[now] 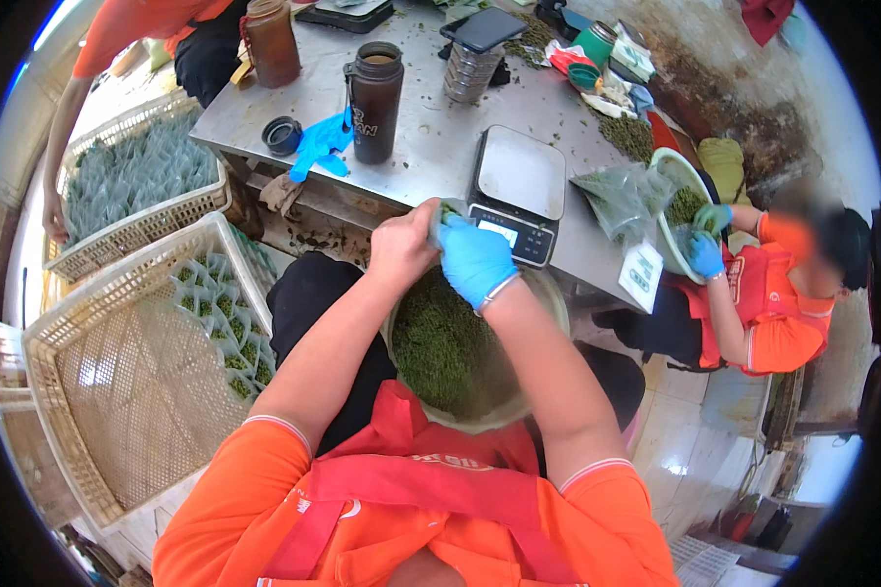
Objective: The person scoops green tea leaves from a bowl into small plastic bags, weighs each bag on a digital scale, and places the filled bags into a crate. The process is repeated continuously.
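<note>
Clear plastic shows between the two hands in the head view: a small bag (449, 207), with something green inside, sits at the near edge of the metal surface (421, 188). The bare left hand (403, 242) pinches it from the left, and the blue-gloved right hand (477, 257) closes around it from the right. Both sets of fingers grasp the bag, so neither hand is nearer to it. Most of it is hidden behind them, and I cannot tell which way its long axis runs.

The digital scale (522, 176) stands just to the right and beyond, nearer the right hand; whether the glove touches it is unclear. Below the hands, toward the body, a wide basin (561, 311) holds loose green leaf (439, 342). Down to the left, nearer the left hand but well apart, is a pale perforated crate (67, 468), with filled bags (227, 328) lined along its right side. At the far right, a co-worker (788, 338) has gloved hands at another basin (668, 245).
</note>
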A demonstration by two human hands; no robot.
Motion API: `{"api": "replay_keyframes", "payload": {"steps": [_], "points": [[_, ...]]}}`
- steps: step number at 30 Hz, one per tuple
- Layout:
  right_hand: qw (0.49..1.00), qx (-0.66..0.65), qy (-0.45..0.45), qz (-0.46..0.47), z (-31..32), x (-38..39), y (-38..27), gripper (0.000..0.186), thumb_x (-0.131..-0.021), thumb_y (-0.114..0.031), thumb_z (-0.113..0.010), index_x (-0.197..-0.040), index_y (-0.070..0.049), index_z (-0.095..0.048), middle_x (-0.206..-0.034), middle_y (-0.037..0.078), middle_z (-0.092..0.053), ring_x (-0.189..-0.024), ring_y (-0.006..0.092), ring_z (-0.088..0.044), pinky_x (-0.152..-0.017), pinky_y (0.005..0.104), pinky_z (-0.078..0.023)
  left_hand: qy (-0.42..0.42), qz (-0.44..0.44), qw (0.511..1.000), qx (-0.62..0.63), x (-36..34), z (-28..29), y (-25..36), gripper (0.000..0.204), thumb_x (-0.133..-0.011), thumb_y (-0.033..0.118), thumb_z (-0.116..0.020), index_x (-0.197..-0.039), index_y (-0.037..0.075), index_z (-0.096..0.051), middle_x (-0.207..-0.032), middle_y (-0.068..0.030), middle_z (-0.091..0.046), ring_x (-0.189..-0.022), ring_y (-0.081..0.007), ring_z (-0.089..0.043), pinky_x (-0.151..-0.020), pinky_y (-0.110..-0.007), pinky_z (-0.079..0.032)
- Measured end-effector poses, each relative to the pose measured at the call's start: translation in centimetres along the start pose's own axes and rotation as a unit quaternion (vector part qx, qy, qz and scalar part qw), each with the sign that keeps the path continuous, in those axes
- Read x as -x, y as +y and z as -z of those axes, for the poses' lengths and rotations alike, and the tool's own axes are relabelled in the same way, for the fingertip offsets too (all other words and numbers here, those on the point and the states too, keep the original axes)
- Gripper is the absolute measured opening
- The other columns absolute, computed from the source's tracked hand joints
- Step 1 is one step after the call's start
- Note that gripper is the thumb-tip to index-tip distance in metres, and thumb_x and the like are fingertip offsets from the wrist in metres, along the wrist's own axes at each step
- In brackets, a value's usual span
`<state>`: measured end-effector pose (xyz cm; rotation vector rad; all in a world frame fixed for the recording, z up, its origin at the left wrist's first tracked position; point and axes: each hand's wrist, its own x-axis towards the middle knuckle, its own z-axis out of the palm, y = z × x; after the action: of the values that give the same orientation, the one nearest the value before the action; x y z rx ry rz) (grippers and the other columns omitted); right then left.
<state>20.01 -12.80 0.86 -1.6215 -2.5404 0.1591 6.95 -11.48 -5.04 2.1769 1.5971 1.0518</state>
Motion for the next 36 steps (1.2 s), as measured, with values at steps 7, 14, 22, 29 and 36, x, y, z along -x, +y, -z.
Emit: {"api": "replay_keyframes", "payload": {"steps": [7,14,22,29,36], "points": [[0.997,-0.050,0.055,-0.012,3.5,2.5,-1.5,0.029,-0.078,-0.013,-0.053,-0.107,-0.007,-0.055,-0.120,0.019,-0.050,-0.072,0.0328,-0.064,-0.059,0.0421,-0.052,0.016,-0.024,0.999,-0.020,0.0,0.2,0.3,0.060,-0.062,0.018,-0.075,-0.117,0.014,-0.052,-0.082,-0.0114,-0.064,-0.074,-0.0322,-0.062,-0.064,-0.040,-0.049],[0.999,-0.048,-0.020,-0.009,-0.4,0.6,0.4,0.025,-0.082,-0.011,-0.048,-0.106,-0.009,-0.054,-0.109,0.019,-0.055,-0.071,0.0340,-0.063,-0.060,0.0432,-0.051,0.059,-0.144,0.988,0.020,-0.3,0.6,0.5,0.052,-0.068,0.008,-0.063,-0.119,0.012,-0.052,-0.091,-0.0128,-0.065,-0.078,-0.0323,-0.062,-0.067,-0.041,-0.049],[0.996,-0.088,0.006,-0.007,-1.4,1.3,0.5,0.020,-0.081,-0.013,-0.052,-0.100,-0.011,-0.059,-0.115,0.016,-0.051,-0.075,0.0332,-0.063,-0.063,0.0431,-0.051,0.009,-0.114,0.993,-0.006,-0.4,0.2,0.3,0.053,-0.070,0.014,-0.065,-0.122,0.017,-0.054,-0.091,-0.0120,-0.065,-0.078,-0.0322,-0.062,-0.066,-0.040,-0.049],[0.793,-0.558,0.212,-0.120,5.9,4.8,8.0,0.035,-0.076,-0.001,-0.059,-0.111,-0.002,-0.060,-0.093,0.009,-0.063,-0.082,0.0128,-0.060,-0.073,0.0275,-0.050,-0.037,0.164,0.979,0.116,-0.8,0.3,0.4,0.058,-0.074,0.036,-0.070,-0.124,0.016,-0.051,-0.105,-0.0085,-0.066,-0.093,-0.0273,-0.064,-0.080,-0.035,-0.048],[0.752,-0.528,0.274,-0.284,0.6,0.4,25.6,0.041,-0.079,-0.009,-0.057,-0.118,0.003,-0.055,-0.087,0.006,-0.060,-0.066,0.0112,-0.051,-0.060,0.0257,-0.045,-0.091,0.220,0.962,0.131,-1.7,1.9,0.9,0.072,-0.068,0.048,-0.073,-0.127,0.014,-0.049,-0.109,-0.0063,-0.065,-0.093,-0.0253,-0.064,-0.082,-0.034,-0.048]]}}
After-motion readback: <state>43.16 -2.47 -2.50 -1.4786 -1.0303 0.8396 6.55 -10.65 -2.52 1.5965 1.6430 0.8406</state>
